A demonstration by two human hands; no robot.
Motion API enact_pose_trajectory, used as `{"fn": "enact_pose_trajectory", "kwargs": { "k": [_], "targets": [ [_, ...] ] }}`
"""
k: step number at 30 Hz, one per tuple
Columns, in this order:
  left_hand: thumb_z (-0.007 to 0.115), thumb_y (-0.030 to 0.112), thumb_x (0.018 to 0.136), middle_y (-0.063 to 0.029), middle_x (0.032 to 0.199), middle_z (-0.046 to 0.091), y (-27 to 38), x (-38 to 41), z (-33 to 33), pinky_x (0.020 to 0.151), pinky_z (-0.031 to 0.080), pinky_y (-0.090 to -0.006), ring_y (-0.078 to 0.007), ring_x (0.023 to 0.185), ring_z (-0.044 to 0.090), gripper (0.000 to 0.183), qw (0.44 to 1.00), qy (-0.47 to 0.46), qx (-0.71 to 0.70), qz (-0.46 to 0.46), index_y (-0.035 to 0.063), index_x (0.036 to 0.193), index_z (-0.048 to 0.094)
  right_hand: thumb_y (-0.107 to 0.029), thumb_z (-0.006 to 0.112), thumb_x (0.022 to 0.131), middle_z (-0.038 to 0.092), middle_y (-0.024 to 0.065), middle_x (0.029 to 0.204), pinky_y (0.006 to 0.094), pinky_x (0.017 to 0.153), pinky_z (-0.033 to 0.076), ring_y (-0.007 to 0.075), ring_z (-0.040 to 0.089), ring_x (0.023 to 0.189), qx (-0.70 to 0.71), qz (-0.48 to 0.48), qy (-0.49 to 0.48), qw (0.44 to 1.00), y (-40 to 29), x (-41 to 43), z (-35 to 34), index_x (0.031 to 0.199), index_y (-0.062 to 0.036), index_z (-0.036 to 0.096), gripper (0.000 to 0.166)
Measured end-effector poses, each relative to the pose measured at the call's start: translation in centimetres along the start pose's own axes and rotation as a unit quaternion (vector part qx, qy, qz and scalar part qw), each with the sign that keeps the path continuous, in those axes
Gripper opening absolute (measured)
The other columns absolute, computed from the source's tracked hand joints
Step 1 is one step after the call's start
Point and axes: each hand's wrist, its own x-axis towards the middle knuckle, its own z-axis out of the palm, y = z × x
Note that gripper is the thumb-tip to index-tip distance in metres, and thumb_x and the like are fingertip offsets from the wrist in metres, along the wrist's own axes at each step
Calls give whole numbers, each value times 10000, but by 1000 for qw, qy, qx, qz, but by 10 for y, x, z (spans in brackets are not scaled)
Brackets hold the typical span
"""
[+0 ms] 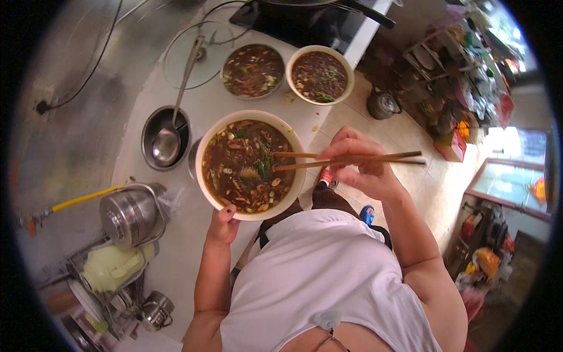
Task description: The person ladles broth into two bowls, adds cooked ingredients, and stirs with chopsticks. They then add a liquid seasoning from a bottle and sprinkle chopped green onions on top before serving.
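Note:
My left hand (223, 225) grips the near rim of a large pale bowl (300, 185), its thumb over the edge. Brown soup (233, 154) with chopped scallion, leafy greens and shredded pieces fills much of the bowl. In my right hand (363, 163) is a pair of wooden chopsticks (343, 162), held slightly apart. Their tips reach over the bowl beside the greens (264, 162); whether they dip into the broth I cannot tell. Beyond the bowl stand two more filled bowls, one with a clear or metal-looking rim (223, 83) and one cream-coloured (350, 83).
A steel ladle (166, 145) rests in a dark metal bowl (145, 152) at the left, near a glass lid (176, 66). Behind is a black cooktop (303, 22) with a pan handle (374, 16). Steel pots (132, 215) and a dish rack (94, 246) line the left; a kettle (382, 104) stands on the floor.

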Motion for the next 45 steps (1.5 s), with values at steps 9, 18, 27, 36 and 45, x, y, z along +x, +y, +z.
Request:
{"fn": "enact_pose_trajectory", "kwargs": {
  "k": [9, 18, 27, 36, 45],
  "targets": [
    [510, 216, 845, 29, 729, 455, -29, 44, 71, 556, 331, -244, -63, 575, 370, 126, 979, -162, 70, -103, 91, 856, 505, -266, 682, 809, 550, 60, 669, 254, 475, 403, 174, 565, 583, -221, -84, 179, 955, -96, -57, -53, 699, -10, 618, 286],
    [517, 197, 794, 27, 758, 460, -65, 70, 187, 491, 309, -159, -25, 557, 334, 249, 940, -243, 159, -178, 46, 991, 508, -162, 532, 922, 593, 65, 701, 158, 413, 374, 103, 599, 553, -190, 58, 431, 880, -117, -178, -121, 831, 31, 618, 230],
    [542, 265, 803, 48, 703, 421, -108, 99, 268, 532, 281, -179, -22, 563, 293, 219, 918, -271, 179, -228, 78, 914, 516, -171, 648, 732, 590, 89, 637, 267, 465, 399, 146, 555, 508, -303, 77, 339, 887, -126, -198, -156, 741, 21, 653, 193],
    [590, 313, 775, 22, 808, 526, -105, 139, 295, 454, 279, -141, -4, 542, 349, 476, 837, -342, 323, -278, 39, 1146, 473, -254, 617, 803, 622, 105, 660, 238, 492, 425, 163, 570, 553, -274, 102, 598, 746, -125, -224, -107, 726, 10, 655, 278],
    [616, 309, 737, -22, 1063, 560, -125, 163, 297, 510, 303, -147, -33, 816, 501, 587, 763, -427, 372, -311, 34, 1229, 450, -70, 576, 857, 658, 99, 800, 203, 486, 423, 130, 624, 658, -203, 197, 633, 720, -108, -254, -56, 867, 17, 666, 126]
  ]
}}
